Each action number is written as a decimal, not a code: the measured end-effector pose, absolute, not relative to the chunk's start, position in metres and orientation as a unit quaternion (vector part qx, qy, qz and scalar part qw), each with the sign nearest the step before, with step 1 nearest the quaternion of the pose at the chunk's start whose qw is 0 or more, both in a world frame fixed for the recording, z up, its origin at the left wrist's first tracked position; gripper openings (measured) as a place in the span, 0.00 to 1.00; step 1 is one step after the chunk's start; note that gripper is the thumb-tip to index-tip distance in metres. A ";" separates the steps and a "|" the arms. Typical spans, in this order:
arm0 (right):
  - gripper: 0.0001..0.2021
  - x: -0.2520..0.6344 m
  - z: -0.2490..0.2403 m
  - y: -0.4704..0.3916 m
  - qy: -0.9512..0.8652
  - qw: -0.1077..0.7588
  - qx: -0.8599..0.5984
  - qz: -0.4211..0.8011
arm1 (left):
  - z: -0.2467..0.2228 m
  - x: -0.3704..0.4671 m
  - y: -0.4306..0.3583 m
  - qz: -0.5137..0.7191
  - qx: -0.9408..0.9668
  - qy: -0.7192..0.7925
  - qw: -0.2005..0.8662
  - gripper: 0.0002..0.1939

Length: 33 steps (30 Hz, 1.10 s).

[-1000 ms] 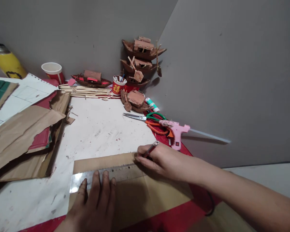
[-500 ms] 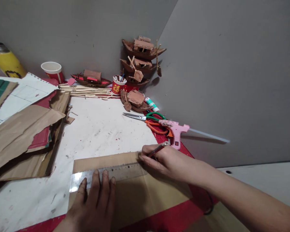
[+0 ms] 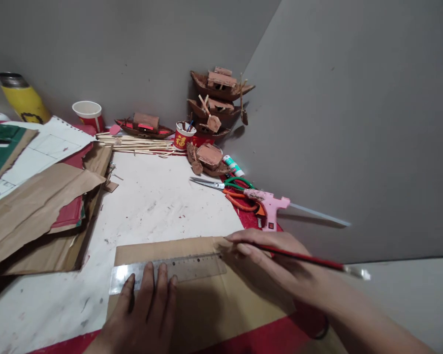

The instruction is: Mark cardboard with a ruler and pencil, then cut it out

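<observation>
A clear ruler lies across a brown cardboard sheet near the front of the table. My left hand rests on it, fingers apart and laid over the ruler's left half, pressing it to the sheet. Just beyond the ruler's right end, my right hand holds a red pencil in a closed grip. The pencil lies slanted low, its silvery end pointing right; the fingers hide the other end.
A pink glue gun and scissors lie by the right wall. Model boats are stacked in the corner, near a small red cup and thin wooden sticks. Torn cardboard is piled at left.
My right hand has shifted right and turned, so the pencil swings from standing steeply to lying low toward the right. My left hand stays on the ruler. The view has shifted slightly.
</observation>
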State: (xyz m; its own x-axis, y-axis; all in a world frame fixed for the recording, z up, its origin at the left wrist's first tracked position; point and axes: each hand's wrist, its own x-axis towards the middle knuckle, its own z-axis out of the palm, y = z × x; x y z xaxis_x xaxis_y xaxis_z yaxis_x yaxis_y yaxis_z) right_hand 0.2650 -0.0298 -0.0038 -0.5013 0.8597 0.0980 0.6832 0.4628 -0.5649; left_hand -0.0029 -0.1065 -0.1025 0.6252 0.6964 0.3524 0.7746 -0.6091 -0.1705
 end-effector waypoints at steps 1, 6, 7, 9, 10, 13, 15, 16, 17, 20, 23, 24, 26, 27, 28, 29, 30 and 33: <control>0.11 0.266 -0.011 -0.034 -0.843 0.208 -0.446 0.216 | -0.103 -0.003 -0.107 -0.127 -0.887 -0.416 0.154 0.28; 0.17 0.266 -0.047 -0.051 -0.893 0.209 -0.369 0.151 | -0.103 -0.006 -0.109 -0.130 -0.883 -0.425 0.150 0.23; 0.19 0.265 -0.050 -0.054 -0.897 0.204 -0.366 0.143 | -0.102 -0.007 -0.109 -0.129 -0.883 -0.426 0.149 0.23; 0.19 0.262 -0.052 -0.057 -0.899 0.194 -0.367 0.140 | -0.102 -0.008 -0.110 -0.127 -0.883 -0.426 0.149 0.22; 0.18 0.261 -0.051 -0.058 -0.898 0.190 -0.370 0.145 | -0.101 -0.009 -0.110 -0.126 -0.884 -0.424 0.149 0.22; 0.16 0.258 -0.043 -0.058 -0.891 0.170 -0.387 0.166 | -0.102 -0.010 -0.110 -0.138 -0.883 -0.421 0.154 0.20; 0.16 0.257 -0.038 -0.059 -0.885 0.145 -0.401 0.186 | -0.103 -0.011 -0.109 -0.148 -0.883 -0.417 0.158 0.20; 0.16 0.257 -0.036 -0.060 -0.882 0.131 -0.407 0.199 | -0.103 -0.011 -0.109 -0.151 -0.883 -0.414 0.160 0.20; 0.17 0.256 -0.034 -0.061 -0.879 0.116 -0.410 0.214 | -0.103 -0.011 -0.108 -0.153 -0.885 -0.410 0.161 0.21; 0.17 0.255 -0.032 -0.067 -0.871 0.088 -0.411 0.256 | -0.099 -0.010 -0.107 -0.151 -0.890 -0.395 0.168 0.23; 0.13 0.255 -0.031 -0.072 -0.858 0.081 -0.421 0.282 | -0.089 -0.009 -0.105 -0.145 -0.895 -0.381 0.180 0.22; 0.10 0.257 -0.031 -0.072 -0.853 0.084 -0.427 0.290 | -0.086 -0.009 -0.103 -0.144 -0.895 -0.380 0.187 0.21; 0.07 0.264 -0.033 -0.069 -0.834 0.104 -0.453 0.297 | -0.080 -0.012 -0.100 -0.147 -0.893 -0.374 0.204 0.19; 0.08 0.270 -0.034 -0.067 -0.820 0.126 -0.475 0.292 | -0.078 -0.014 -0.097 -0.147 -0.891 -0.373 0.211 0.18; 0.10 0.276 -0.037 -0.064 -0.800 0.157 -0.509 0.278 | -0.076 -0.017 -0.094 -0.144 -0.892 -0.370 0.214 0.18; 0.11 0.282 -0.040 -0.061 -0.776 0.189 -0.543 0.260 | -0.076 -0.020 -0.091 -0.135 -0.893 -0.372 0.213 0.17; 0.12 0.288 -0.045 -0.057 -0.750 0.223 -0.576 0.237 | -0.075 -0.024 -0.087 -0.123 -0.892 -0.381 0.209 0.17; 0.13 0.303 -0.057 -0.052 -0.693 0.280 -0.635 0.196 | -0.073 -0.032 -0.075 -0.070 -0.885 -0.416 0.194 0.18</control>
